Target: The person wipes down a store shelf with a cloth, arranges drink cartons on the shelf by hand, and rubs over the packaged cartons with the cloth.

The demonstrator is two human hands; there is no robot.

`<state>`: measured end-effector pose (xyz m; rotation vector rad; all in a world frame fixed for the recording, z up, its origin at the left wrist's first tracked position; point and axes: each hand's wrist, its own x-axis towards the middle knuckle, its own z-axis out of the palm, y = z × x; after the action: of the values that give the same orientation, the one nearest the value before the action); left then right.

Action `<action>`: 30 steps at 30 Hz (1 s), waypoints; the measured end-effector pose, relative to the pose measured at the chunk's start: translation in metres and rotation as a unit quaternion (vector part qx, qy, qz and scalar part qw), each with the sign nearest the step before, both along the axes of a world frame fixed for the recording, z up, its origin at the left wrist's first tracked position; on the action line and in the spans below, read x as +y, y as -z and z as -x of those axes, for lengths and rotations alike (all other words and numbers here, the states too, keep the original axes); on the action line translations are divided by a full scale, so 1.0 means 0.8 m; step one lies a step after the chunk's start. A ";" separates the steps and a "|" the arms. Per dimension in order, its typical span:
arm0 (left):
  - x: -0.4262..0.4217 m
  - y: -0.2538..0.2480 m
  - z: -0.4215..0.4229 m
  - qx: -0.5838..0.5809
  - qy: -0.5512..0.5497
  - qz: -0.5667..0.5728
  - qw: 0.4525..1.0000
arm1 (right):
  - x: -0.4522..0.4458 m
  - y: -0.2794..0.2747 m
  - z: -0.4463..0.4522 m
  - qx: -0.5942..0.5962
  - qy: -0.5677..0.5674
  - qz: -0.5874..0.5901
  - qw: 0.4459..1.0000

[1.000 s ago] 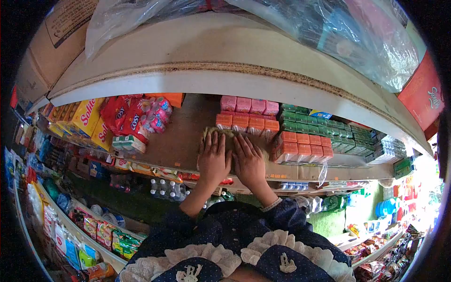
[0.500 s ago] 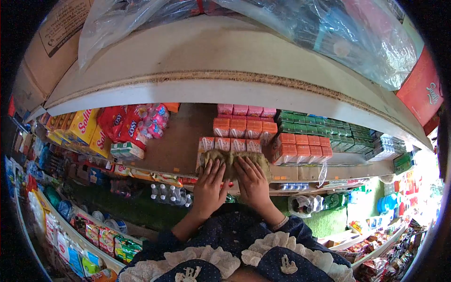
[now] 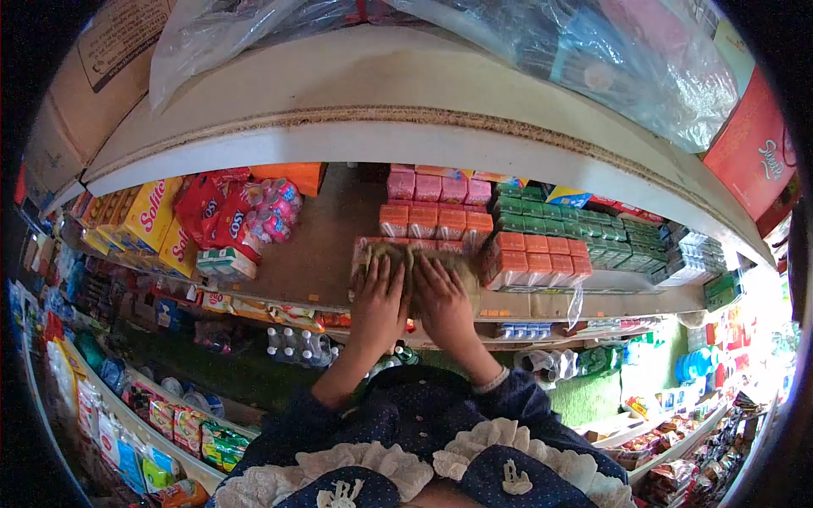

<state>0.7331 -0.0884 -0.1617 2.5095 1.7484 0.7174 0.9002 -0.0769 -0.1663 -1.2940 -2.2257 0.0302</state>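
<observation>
Both hands lie side by side on a greenish-brown cloth (image 3: 415, 258), which covers the front of a row of small drink cartons (image 3: 381, 243) on the shelf. My left hand (image 3: 377, 300) has its fingers spread flat on the cloth's left part. On the right part rests my right hand (image 3: 445, 300), fingers also apart. Orange cartons (image 3: 436, 222) and pink cartons (image 3: 440, 189) stand just behind. What lies beneath the cloth is mostly hidden.
Orange cartons (image 3: 542, 258) and green cartons (image 3: 584, 229) stand right of the hands. Red Cosy bags (image 3: 224, 216) and yellow Solite boxes (image 3: 152, 216) are left. An upper shelf edge (image 3: 406, 127) spans above; bottles (image 3: 301, 347) stand below.
Both hands and the cloth first came back toward the body, baring white-fronted cartons, then moved forward over those cartons again. The view has shifted slightly.
</observation>
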 end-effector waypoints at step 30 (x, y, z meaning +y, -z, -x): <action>0.031 0.000 -0.024 0.023 -0.122 -0.063 0.990 | 0.042 0.001 -0.018 -0.004 -0.005 -0.026 1.000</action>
<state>0.7520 -0.0639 -0.1617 2.4317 2.1159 0.8116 0.9144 -0.0436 -0.1672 -1.2574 -2.2257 -0.0283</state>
